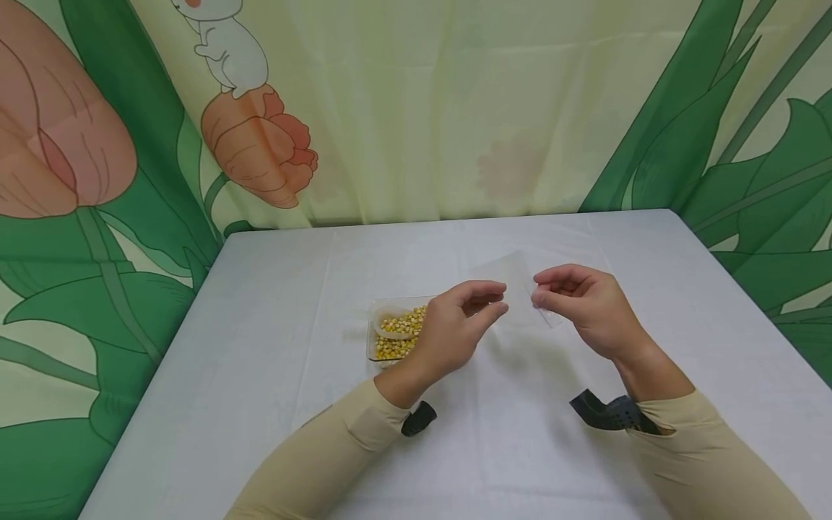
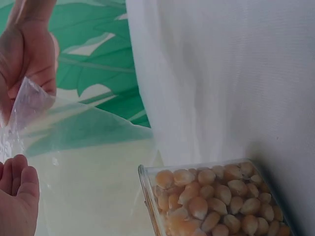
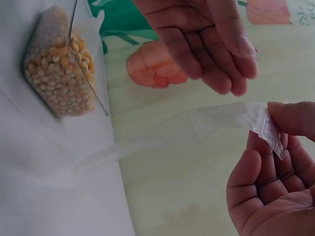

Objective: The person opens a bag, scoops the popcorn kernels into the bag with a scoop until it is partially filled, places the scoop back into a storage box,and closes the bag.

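My right hand pinches a clear plastic zip bag by its top edge between thumb and fingers. The bag hangs limp and flat, with nothing in it. Across from it, my left hand has its fingers loosely bent and its thumb apart, holding nothing; in the right wrist view its fingertips are a short way from the bag. Beside the left wrist stands a clear rectangular container of yellow corn kernels. A whitish round-rimmed piece lies in the kernels; the left hand covers the container's right part.
The table has a white cloth, with its far edge close to a printed curtain. A black strap hangs at the right wrist, and a dark piece sits at the left cuff.
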The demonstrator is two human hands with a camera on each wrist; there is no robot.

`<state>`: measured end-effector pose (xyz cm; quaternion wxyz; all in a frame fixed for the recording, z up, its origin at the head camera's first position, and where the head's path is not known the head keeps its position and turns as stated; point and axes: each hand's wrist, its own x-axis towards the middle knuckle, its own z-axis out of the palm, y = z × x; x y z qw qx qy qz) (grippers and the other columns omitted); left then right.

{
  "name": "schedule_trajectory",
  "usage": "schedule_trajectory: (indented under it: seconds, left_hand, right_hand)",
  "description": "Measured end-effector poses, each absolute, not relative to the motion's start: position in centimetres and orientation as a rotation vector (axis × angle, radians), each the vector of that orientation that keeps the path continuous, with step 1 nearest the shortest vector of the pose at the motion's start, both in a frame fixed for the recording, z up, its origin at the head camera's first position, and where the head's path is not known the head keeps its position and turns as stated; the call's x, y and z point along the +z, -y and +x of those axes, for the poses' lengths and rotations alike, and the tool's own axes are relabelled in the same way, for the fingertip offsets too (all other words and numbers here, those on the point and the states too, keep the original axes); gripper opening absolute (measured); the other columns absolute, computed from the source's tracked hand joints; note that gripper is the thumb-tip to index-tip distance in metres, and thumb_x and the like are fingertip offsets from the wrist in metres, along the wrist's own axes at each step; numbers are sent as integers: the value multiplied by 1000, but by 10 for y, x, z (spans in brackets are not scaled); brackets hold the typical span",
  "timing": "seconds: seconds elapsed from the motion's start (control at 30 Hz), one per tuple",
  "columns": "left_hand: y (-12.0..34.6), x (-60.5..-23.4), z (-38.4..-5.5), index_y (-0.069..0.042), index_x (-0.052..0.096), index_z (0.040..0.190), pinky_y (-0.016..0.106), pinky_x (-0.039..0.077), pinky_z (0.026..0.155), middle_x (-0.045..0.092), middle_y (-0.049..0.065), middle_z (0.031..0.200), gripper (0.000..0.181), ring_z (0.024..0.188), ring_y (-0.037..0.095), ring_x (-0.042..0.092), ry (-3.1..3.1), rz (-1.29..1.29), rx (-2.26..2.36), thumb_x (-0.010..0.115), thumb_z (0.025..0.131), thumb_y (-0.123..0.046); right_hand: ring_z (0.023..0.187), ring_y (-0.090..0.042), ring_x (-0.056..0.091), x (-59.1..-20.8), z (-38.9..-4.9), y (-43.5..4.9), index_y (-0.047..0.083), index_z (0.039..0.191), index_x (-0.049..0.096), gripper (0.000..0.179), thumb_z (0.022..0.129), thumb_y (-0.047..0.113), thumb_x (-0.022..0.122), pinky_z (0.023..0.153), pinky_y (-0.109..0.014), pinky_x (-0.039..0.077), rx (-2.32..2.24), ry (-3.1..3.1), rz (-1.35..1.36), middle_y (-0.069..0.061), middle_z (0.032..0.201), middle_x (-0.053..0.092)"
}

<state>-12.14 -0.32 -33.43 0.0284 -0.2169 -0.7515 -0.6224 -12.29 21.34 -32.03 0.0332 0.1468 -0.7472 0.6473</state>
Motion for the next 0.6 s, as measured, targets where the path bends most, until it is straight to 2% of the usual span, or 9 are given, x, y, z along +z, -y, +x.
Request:
schedule_trajectory:
  seconds: [0.37,0.6]
  left_hand:
    - [-4,-333,-124,-2,71,113,23,56,80,73,2,102,26,89,7,68,2320,-559,-2085,75,92,-17]
    - [-5,-331,-123,-3,73,108,24,55,80,74,-1,92,22,87,7,67,2319,-498,-2093,67,97,-20]
  right_hand:
    - [71,-13,63,-320,-120,-195,-1,100,70,13,88,-4,74,64,-21,52,1987,2360,483,-2,83,66]
    - [71,-12,63,-321,-121,-191,-4,99,68,14,87,-3,74,64,-22,52,1960,2397,480,-1,81,66]
